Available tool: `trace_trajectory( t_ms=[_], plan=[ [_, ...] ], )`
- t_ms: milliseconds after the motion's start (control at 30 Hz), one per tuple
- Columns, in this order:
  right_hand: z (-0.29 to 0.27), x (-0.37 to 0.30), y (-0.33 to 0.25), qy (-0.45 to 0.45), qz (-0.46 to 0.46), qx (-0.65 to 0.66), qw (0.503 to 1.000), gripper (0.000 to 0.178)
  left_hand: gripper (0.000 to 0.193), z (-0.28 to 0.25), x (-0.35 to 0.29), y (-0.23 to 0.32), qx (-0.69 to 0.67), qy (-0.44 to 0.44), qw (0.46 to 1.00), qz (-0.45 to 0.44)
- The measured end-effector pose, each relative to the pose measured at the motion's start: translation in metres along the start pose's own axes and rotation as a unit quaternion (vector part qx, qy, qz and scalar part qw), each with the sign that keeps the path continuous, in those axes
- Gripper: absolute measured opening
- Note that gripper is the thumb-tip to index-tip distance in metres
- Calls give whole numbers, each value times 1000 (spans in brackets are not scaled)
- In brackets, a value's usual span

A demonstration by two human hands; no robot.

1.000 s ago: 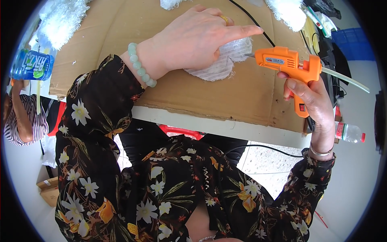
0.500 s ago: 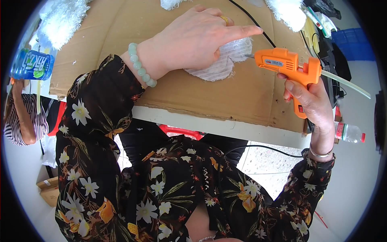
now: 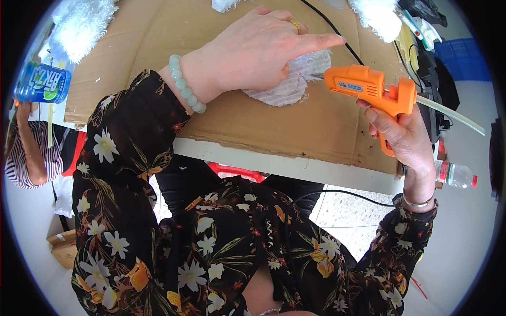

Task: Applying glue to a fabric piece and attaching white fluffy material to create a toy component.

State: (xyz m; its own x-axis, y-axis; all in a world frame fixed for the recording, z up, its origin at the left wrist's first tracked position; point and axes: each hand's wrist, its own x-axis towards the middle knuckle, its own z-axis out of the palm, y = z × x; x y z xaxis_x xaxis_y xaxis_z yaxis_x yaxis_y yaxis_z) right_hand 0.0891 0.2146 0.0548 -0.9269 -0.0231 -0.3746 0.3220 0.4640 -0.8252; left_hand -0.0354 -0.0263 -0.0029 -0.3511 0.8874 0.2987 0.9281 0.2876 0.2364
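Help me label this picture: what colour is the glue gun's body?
The glue gun's body is orange, showing best in the head view.

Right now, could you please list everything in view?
Glue gun: one, orange, right
Glue stick: one, pale, glue gun's rear
Fabric piece: one, white, upper centre
Fluffy pieces: at least three, white, upper edge
Table: one, white, centre
Cardboard sheet: one, brown, on table
Cables: several, black, scattered
Bottles: two, blue and clear, either side
Container: one, blue, upper right
Box: one, brown, lower left
Clutter: uncountable, mixed, upper right
Co-worker: one, striped top, left
Floral top: one, black, lower centre
Bracelets: two, green, silver, wrists
Left hand: one, bare, over fabric piece
Right hand: one, bare, holding glue gun
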Motion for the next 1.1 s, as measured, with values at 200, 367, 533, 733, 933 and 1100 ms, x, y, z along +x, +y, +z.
trace_trajectory(
  t_ms=[200,367,533,733,933,1100],
  plan=[
    [-2,0,-1,6,1,-16,1000,32,74,-1,1,0,-12,-5,1000,-7],
    [2,2,-1,-6,-22,3,1000,32,74,-1,-1,0,6,1,1000,-2],
    [7,10,-4,-23,-34,-10,999,31,76,1,0,-1,2,-1,1000,1],
    [8,14,-2,-36,-37,-19,999,31,76,1,0,-2,7,-5,1000,1],
    [9,14,-3,-42,-34,-36,998,29,76,2,-1,-3,2,-1,1000,-1],
    [10,11,-1,-3,-59,-6,998,29,76,1,0,-3,-4,-6,1000,-3]
  ],
)
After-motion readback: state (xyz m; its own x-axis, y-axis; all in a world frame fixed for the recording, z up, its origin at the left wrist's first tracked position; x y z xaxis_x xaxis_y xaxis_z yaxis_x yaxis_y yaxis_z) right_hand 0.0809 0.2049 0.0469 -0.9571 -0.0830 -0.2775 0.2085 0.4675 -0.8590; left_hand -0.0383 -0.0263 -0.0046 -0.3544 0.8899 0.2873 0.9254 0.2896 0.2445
